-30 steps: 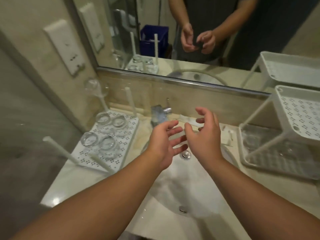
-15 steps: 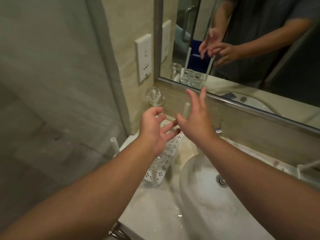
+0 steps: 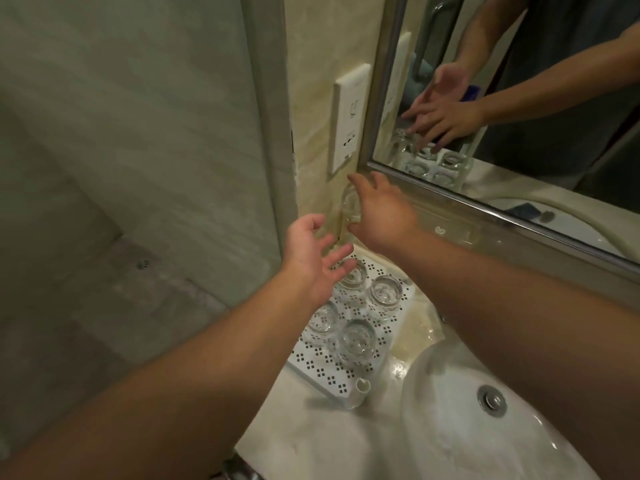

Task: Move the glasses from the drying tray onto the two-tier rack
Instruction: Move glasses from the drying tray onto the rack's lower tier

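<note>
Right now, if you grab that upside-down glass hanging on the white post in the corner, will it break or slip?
The clear upside-down wine glass on the post looks thin, so probably fragile. Its smooth, perhaps wet bowl may slip. The right hand should likely lift it straight up before tilting it.

One head-worn wide-angle view looks forward and steeply down over both forearms, close to the table (image 3: 311, 441) edge, facing the corner where the wall meets the mirror (image 3: 519, 109). The drying tray (image 3: 322, 368) sits centre-low and the sink (image 3: 467, 427) lower right (straight lines bow towards the frame edges).
</note>
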Demonstrator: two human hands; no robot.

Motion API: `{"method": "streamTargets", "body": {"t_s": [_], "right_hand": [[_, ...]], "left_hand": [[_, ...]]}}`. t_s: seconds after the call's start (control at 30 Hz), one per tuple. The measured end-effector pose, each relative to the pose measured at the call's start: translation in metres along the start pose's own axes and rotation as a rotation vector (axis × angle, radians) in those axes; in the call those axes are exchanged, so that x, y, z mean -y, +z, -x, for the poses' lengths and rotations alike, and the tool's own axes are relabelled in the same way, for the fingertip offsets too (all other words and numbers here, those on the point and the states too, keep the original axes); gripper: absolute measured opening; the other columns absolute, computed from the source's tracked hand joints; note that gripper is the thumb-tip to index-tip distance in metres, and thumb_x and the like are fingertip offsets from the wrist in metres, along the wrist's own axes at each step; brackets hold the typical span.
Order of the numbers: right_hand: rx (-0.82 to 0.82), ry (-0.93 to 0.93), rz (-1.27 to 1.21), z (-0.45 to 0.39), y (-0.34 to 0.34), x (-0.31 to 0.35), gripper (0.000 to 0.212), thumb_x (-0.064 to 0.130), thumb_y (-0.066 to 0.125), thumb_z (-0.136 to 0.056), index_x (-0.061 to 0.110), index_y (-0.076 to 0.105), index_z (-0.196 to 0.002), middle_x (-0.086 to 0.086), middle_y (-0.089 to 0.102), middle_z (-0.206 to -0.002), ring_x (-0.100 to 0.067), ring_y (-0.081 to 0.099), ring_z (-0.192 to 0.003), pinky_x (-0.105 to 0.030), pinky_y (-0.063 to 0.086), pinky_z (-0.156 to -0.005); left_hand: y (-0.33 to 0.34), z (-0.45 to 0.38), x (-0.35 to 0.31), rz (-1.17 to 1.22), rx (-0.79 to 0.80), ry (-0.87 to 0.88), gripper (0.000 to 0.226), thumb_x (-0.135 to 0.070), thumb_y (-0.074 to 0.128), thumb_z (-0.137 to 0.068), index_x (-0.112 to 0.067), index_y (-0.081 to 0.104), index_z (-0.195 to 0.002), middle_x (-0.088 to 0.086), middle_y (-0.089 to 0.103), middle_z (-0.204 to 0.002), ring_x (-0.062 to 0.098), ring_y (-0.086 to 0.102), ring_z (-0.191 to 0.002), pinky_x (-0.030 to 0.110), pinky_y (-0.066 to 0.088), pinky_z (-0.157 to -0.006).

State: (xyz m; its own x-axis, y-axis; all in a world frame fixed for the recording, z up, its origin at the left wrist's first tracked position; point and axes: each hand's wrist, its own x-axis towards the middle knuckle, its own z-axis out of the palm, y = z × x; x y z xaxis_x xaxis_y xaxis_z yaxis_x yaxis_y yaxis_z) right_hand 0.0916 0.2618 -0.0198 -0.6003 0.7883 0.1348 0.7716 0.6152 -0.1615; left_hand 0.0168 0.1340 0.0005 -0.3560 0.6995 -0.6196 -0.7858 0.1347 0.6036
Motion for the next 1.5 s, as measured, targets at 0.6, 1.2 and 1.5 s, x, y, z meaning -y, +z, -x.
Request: {"method": "streamTargets", "body": {"t_s": [0.6, 1.2, 1.5], "right_hand": [[0.08, -0.018, 0.053, -0.018, 0.008, 0.002, 0.047, 0.007, 0.065, -0.087, 0.014, 0.046, -0.129, -0.019, 0.045, -0.127, -0.035, 0.04, -0.117, -0.041, 0.042, -0.086], [-0.425, -0.049, -0.281, 0.124, -0.105, -0.034, 0.053, 0.014, 0.077, -0.077, 0.024, 0.055, -0.124, -0.001, 0.055, -0.126, -0.02, 0.052, -0.114, -0.028, 0.043, -0.09], [-0.629, 0.156, -0.461, 0.243, -0.139, -0.108, 0.055, 0.015, 0.083, -0.071, 0.026, 0.055, -0.117, 0.012, 0.053, -0.113, 0.008, 0.046, -0.097, -0.003, 0.032, -0.087]], "left_hand": [[-0.012, -0.004, 0.004, -0.061, 0.035, -0.033, 0.047, -0.023, 0.051, -0.091, -0.018, 0.047, -0.138, 0.015, 0.054, -0.136, 0.035, 0.066, -0.102, 0.049, 0.055, -0.087], [0.081, 0.079, 0.043, -0.104, 0.207, -0.143, 0.046, -0.044, 0.05, -0.096, -0.01, 0.054, -0.127, 0.01, 0.067, -0.119, 0.029, 0.068, -0.097, 0.044, 0.059, -0.075], [0.132, 0.137, 0.126, -0.184, 0.398, -0.246, 0.059, -0.059, 0.062, -0.084, -0.011, 0.058, -0.118, 0.009, 0.073, -0.085, 0.026, 0.071, -0.075, 0.043, 0.055, -0.09]]}}
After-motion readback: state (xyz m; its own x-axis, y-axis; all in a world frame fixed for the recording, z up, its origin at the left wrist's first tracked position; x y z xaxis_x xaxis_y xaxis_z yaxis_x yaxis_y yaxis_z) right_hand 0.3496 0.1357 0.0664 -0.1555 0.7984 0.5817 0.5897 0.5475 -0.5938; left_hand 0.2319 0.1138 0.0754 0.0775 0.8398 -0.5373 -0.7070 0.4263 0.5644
